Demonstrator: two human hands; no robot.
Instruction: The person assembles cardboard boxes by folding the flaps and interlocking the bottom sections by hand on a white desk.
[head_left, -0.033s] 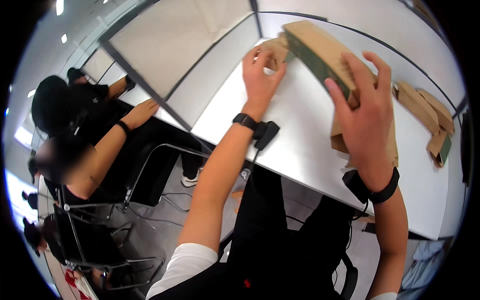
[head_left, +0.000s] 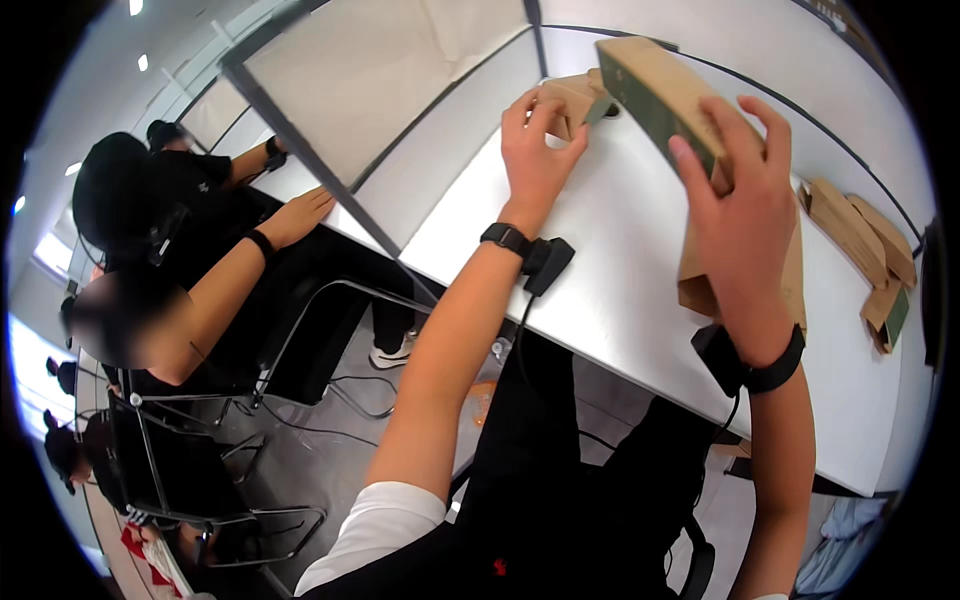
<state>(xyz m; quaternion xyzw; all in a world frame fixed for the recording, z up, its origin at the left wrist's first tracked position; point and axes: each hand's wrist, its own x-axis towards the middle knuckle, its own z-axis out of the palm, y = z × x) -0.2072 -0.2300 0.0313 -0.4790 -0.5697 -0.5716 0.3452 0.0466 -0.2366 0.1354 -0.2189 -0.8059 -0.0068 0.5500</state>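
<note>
My right hand (head_left: 740, 190) grips the near end of a long cardboard box (head_left: 670, 90), brown on top with a dark green side. The box slants up and away toward the far partition. Curled fingers and the thumb of my left hand (head_left: 540, 160) close about a smaller brown cardboard box (head_left: 572, 98) with a green flap, near the table's far left. Its underside is hidden. Below my right hand and wrist lies another brown cardboard box (head_left: 697, 275), partly covered by them. Both wrists wear black bands with a dark device.
The white table (head_left: 620, 235) has grey-framed partitions (head_left: 400, 130) at its left and back. Several brown cardboard pieces (head_left: 850, 235) lie at the right. A cable hangs from each wrist device. People in black (head_left: 150, 200) sit at the left beside metal-framed chairs (head_left: 290, 330).
The whole view has shifted slightly, so the table and hands appear a little farther right. Both hands keep their hold on the boxes.
</note>
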